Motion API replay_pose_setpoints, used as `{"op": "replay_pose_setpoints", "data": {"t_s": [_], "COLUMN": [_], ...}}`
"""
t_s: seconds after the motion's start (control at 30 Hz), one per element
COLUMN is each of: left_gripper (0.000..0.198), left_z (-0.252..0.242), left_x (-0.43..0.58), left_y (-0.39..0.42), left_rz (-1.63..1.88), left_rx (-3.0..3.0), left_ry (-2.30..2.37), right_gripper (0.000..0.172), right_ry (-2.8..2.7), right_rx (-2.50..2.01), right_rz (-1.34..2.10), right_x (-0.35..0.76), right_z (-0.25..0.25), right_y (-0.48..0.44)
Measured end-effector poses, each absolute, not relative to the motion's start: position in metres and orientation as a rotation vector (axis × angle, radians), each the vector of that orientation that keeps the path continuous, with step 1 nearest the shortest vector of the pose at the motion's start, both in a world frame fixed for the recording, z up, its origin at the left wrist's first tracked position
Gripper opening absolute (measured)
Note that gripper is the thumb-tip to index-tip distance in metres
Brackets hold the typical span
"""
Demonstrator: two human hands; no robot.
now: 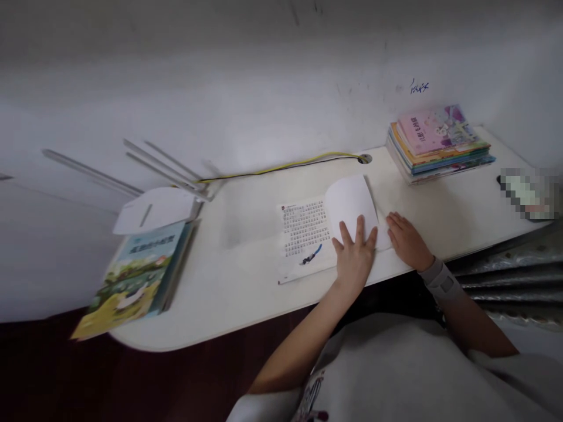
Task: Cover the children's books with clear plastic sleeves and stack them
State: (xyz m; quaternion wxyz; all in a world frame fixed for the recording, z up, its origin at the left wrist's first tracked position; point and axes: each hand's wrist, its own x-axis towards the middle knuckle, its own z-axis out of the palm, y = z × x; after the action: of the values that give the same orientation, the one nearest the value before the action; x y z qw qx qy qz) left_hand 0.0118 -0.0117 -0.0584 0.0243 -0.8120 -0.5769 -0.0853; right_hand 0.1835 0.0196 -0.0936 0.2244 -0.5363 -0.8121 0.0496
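An open booklet (305, 231) with printed text lies on the white desk (246, 281). Its right page (352, 202) is curled up and standing partly lifted. My left hand (355, 253) lies flat on the lower part of that page, fingers spread. My right hand (407, 240) rests flat on the desk just right of the booklet, fingers stretched out, with a grey band on the wrist. Neither hand holds anything.
A stack of colourful books (437, 146) sits at the far right. Another pile of picture books (141, 272) overhangs the desk's left edge, with a white router (153, 210) behind it. A yellow cable (285, 167) runs along the wall. A blurred dark object (528, 193) lies at the right edge.
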Motion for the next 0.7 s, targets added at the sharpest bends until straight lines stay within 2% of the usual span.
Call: {"op": "replay_pose_setpoints", "data": {"t_s": [0.47, 0.7], "left_gripper": [0.047, 0.046], "left_z": [-0.047, -0.050], "left_x": [0.028, 0.019], "left_y": [-0.028, -0.025], "left_rz": [-0.165, -0.221], "left_rx": [-2.536, -2.591], "left_ry": [-1.773, -1.697], "right_gripper": [0.049, 0.050], "right_ry": [-2.248, -2.264], "right_rx": [-1.488, -1.485], "right_rz": [0.117, 0.116], "right_x": [0.183, 0.183], "right_z": [-0.091, -0.091], "right_y": [0.019, 0.018]}}
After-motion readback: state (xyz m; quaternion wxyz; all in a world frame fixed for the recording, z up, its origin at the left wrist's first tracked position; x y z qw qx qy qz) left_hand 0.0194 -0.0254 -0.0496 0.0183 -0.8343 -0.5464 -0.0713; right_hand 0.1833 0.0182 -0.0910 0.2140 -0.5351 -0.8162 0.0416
